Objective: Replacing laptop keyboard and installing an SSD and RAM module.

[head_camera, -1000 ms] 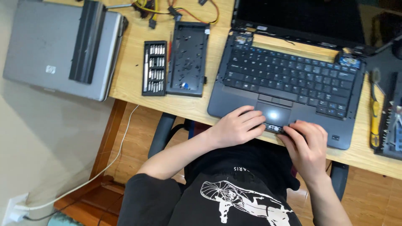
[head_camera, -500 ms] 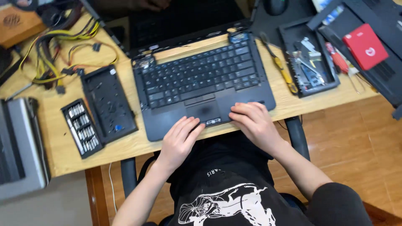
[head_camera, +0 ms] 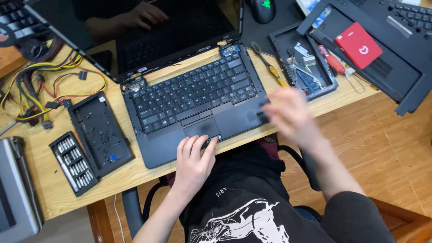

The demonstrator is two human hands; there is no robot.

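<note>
Two bare hands work at an open black laptop (head_camera: 193,96) on a wooden desk (head_camera: 40,180), seen from above. The left hand (head_camera: 194,159) lies flat, fingers together and holding nothing, with its fingertips on the front edge of the palm rest just below the touchpad (head_camera: 201,128). The right hand (head_camera: 290,112) is blurred by motion above the laptop's right front corner; its fingers look loosely spread, and whether it touches the case cannot be told. The laptop sits in the middle of the desk with its dark screen (head_camera: 148,31) tilted back and its hinge covers off, bare metal showing at both rear corners.

Left of the laptop lies a black plastic panel (head_camera: 100,132), and beside that a case of screwdriver bits (head_camera: 74,163). A bundle of yellow, red and black cables (head_camera: 49,85) sprawls at the far left, with a grey closed laptop (head_camera: 15,193) at the desk's left edge.

Right of the keyboard, a yellow-handled screwdriver (head_camera: 269,67) lies on the desk next to a black tray of small parts (head_camera: 310,67). Further right sits another black laptop shell (head_camera: 382,58) with a red square object (head_camera: 358,45) on it. A dark computer mouse (head_camera: 263,10) rests near the top edge.
</note>
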